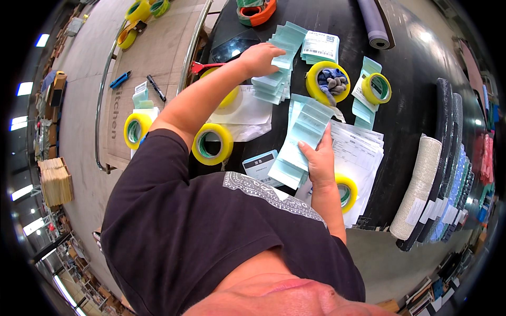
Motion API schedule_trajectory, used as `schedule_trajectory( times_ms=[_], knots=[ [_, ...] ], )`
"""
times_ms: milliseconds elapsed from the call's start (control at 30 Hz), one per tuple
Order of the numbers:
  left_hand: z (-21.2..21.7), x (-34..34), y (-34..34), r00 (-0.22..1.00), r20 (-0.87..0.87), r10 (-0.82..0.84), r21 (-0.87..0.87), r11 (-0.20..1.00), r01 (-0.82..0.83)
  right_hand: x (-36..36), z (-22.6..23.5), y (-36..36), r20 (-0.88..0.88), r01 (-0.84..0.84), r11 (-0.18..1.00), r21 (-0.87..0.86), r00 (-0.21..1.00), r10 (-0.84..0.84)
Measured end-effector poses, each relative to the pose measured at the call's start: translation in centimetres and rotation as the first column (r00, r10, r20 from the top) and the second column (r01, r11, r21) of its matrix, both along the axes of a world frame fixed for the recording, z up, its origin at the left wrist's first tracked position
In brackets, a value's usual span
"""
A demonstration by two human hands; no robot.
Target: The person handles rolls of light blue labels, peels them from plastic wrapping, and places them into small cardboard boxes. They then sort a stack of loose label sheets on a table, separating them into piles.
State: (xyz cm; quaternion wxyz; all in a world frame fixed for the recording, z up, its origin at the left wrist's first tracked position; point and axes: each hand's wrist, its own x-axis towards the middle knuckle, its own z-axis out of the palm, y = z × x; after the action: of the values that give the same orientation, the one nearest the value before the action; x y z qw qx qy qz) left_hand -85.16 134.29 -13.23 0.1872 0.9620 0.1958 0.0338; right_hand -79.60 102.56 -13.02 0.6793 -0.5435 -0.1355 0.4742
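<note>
My left hand (262,57) reaches out over the black table (411,79) and pinches a pale green slip from a fanned row of slips (274,79). My right hand (319,156) presses flat on a longer strip of pale green slips (301,138) that lies over a stack of white printed sheets (361,152). A yellow tape roll (212,143) sits under my left forearm. Another yellow roll (346,192) lies by my right wrist.
A yellow roll holding blue cloth (328,81) and a smaller roll (376,88) sit further out, beside a labelled white packet (320,46). Rolled fabric bolts (421,184) line the right edge. More tape rolls (136,130), pens (156,87) and an orange tape dispenser (256,12) lie to the left and far side.
</note>
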Motion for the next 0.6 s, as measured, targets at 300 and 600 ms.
schedule_trajectory(
  times_ms=[300, 600],
  knots=[
    [-2.4, 0.8, 1.7, 0.992, -0.128, 0.008, -0.095, 0.995, -0.02, 1.0, -2.0, -1.3, 0.254, -0.116, 0.991, -0.068, 0.958, 0.13],
    [-3.5, 0.1, 3.5, 0.935, 0.032, 0.352, -0.474, 0.829, -0.296, 0.5, 0.7, 0.1, 0.1, -0.098, 0.995, 0.015, 0.99, 0.096]
  ],
)
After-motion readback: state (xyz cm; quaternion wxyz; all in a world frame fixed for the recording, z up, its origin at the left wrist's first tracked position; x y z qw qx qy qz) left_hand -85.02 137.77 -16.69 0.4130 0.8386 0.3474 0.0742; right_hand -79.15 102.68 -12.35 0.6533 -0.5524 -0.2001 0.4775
